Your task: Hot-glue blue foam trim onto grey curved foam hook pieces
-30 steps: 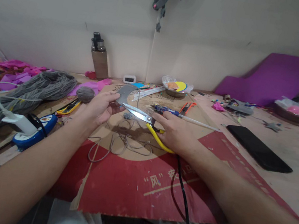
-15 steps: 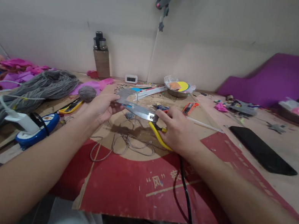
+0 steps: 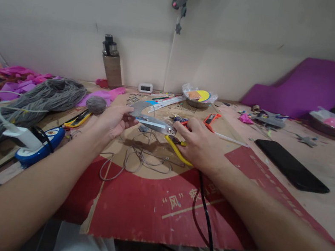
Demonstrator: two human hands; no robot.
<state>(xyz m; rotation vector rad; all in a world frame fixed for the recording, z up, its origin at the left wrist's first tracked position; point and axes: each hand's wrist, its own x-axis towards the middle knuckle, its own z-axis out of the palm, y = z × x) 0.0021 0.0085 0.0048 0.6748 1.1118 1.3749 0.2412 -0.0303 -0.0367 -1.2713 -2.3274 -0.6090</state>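
My left hand (image 3: 120,122) is closed, pinching a thin grey curved piece (image 3: 142,106) that looks like a crescent. In my right hand (image 3: 200,143) is a pair of scissors (image 3: 157,125) with yellow handles, fingers wrapped around the grips. The blades point left toward my left fingertips and lie at the lower edge of the grey piece; whether they touch it I cannot tell. Below them, a loose tangle of thin grey cord (image 3: 140,159) rests on the red and brown cardboard (image 3: 133,210). A black cable (image 3: 209,223) hangs down below my right wrist.
Left are grey yarn (image 3: 58,97), a yarn ball (image 3: 96,105), a yellow cutter (image 3: 78,119) and a blue power strip (image 3: 41,151). An orange-handled tool (image 3: 211,120) lies behind my right hand. Right is a black phone (image 3: 292,165). A bottle (image 3: 112,68) stands by the wall.
The scissors blades have tilted a little, and both now show as separate edges. Both hands keep their grips almost in place; the whole view has shifted slightly.
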